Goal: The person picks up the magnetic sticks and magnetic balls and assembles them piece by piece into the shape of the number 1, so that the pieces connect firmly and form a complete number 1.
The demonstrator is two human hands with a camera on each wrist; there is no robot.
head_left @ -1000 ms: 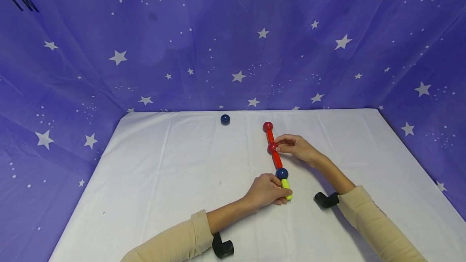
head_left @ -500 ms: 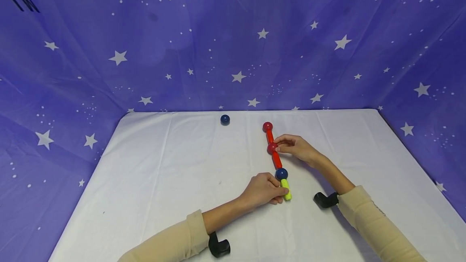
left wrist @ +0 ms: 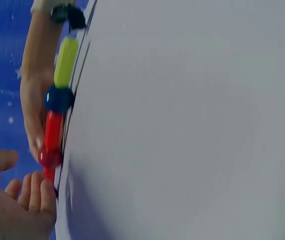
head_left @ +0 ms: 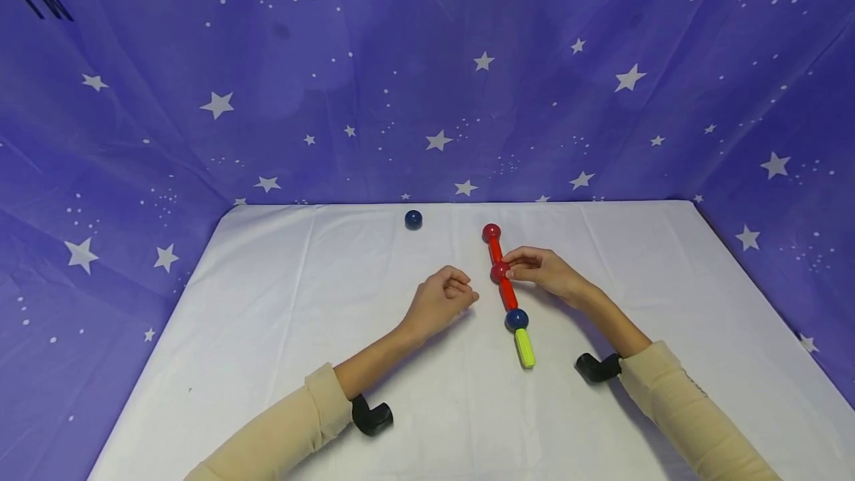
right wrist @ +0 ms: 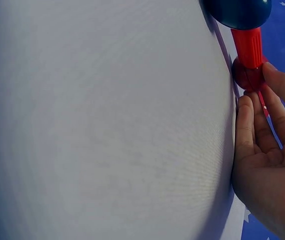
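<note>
Below the frame's centre, the left hand (head_left: 436,306), fingers loosely curled around nothing, has just let go of the yellow rod (head_left: 525,348), which lies right of centre on the tabletop (head_left: 334,280), apparently joined to the chain (head_left: 508,294) at its blue ball (head_left: 517,319); the right hand (head_left: 549,272) pinches the lower red ball (head_left: 498,272).

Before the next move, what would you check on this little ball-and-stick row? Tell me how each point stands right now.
1. Right hand steadying the nearer red ball: ok, it pinches it.
2. Left hand free: ok, it holds nothing.
3. Yellow-green stick meeting the joined blue ball: ok, end against it.
4. Firmness of that join: cannot tell by looking.
5. Ball on the stick's near end: not ok, if wanted; that end is bare.
6. Loose blue ball in hand: not ok, it lies apart from both hands.
</note>
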